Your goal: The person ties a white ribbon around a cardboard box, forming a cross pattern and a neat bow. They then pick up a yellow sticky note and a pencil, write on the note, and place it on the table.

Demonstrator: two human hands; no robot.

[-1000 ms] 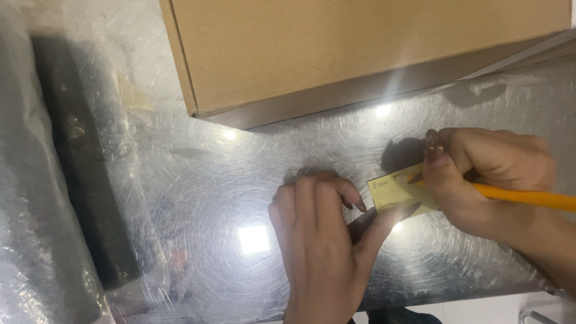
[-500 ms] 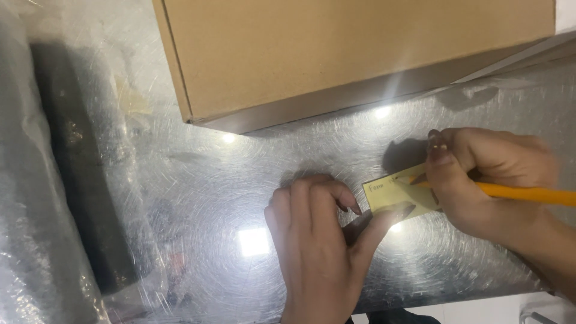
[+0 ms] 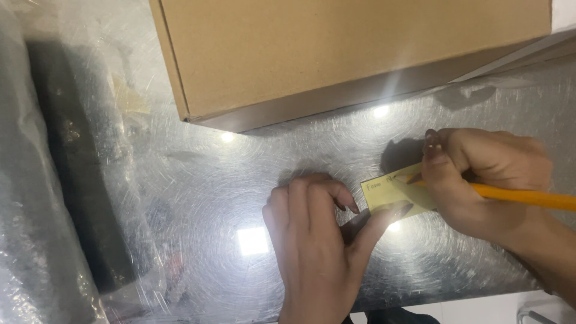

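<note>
A small yellow paper slip [image 3: 387, 191] lies flat on the scratched metal table [image 3: 240, 180], with some handwriting on its left part. My left hand [image 3: 318, 240] rests on the table, fingers curled, its thumb pressing the slip's lower edge. My right hand [image 3: 480, 177] grips an orange pencil [image 3: 528, 197], whose tip touches the slip's upper right. The slip's right end is hidden under my right hand.
A closed brown cardboard box [image 3: 336, 54] fills the far side of the table. Along the left lies a dark long object wrapped in clear plastic [image 3: 72, 168]. The table's near edge runs just below my wrists. Bright lamp reflections dot the metal.
The view has shifted slightly. Both hands stay on the slip, the pencil tip moving only a little across it.
</note>
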